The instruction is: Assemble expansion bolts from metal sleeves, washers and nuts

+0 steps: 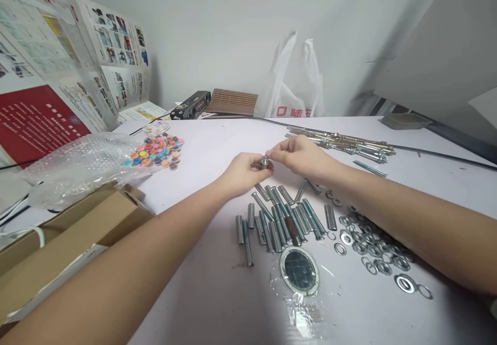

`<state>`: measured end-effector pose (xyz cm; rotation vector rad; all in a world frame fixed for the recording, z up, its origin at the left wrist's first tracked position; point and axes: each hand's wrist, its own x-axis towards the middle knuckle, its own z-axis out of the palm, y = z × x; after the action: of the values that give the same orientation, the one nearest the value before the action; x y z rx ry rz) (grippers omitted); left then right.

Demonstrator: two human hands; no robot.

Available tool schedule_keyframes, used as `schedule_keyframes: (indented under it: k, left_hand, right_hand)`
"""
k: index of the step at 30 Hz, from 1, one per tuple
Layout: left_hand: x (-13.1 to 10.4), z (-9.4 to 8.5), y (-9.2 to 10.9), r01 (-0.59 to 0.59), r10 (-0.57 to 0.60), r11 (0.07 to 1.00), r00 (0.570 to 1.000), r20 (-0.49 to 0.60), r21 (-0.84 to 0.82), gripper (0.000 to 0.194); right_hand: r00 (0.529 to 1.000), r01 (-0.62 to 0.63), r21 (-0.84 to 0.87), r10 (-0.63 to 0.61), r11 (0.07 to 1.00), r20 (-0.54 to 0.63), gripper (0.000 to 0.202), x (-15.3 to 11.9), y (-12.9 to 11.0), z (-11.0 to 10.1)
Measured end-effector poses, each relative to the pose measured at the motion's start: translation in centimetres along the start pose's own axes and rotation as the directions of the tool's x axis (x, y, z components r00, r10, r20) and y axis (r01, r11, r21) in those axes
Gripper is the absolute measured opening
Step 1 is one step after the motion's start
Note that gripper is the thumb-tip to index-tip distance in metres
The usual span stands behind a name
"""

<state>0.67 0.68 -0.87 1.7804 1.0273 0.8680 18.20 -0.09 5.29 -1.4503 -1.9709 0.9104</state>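
Observation:
Between the thumb and fingers of my left hand [247, 172] stands a small metal anchor bolt [264, 163], upright, its lower part hidden by the fingers. My right hand [297, 154] is closed in a pinch at the bolt's top end; any small part between those fingertips is too small to make out. Just below the hands lies a pile of loose bolts and metal sleeves [277, 218]. Under and beside my right forearm, washers and rings [375, 249] are scattered. Several long assembled anchor bolts [349, 146] lie bundled behind my right hand.
A round dark disc [298, 271] lies near the front, by clear plastic. To the left are colourful small discs [159, 151], bubble wrap [85, 159] and a cardboard box [73, 246]. At the back stand a black device [191, 105] and a white plastic bag [293, 84].

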Motion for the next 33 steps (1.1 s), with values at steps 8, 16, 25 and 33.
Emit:
schedule_keyframes:
  k: [8,16,25,33]
  left_hand:
    - [0.0,0.0,0.2,0.039,-0.039,0.999,0.999,0.004,-0.003,0.022]
    - [-0.1,-0.1,0.6,0.067,-0.067,0.998,0.998,0.006,-0.016,0.021]
    - [-0.3,0.3,1.3,0.092,-0.094,0.995,0.995,-0.043,-0.047,0.033]
    - [-0.2,0.1,0.3,0.029,-0.035,0.986,0.999,-0.036,-0.165,0.044]
  right_hand:
    - [0.995,0.048,-0.055,-0.052,0.997,-0.081,0.032,-0.1,-0.2,-0.2]
    - [0.993,-0.054,-0.275,0.024,0.960,-0.111,0.043,-3.2,-1.7,-6.5]
    - [0.920,-0.101,-0.484,0.266,0.869,0.286,0.038,-10.1,4.4,-9.6]
    - [0.897,-0.116,-0.306,0.231,0.945,0.376,0.038,-10.6,6.4,-7.2]
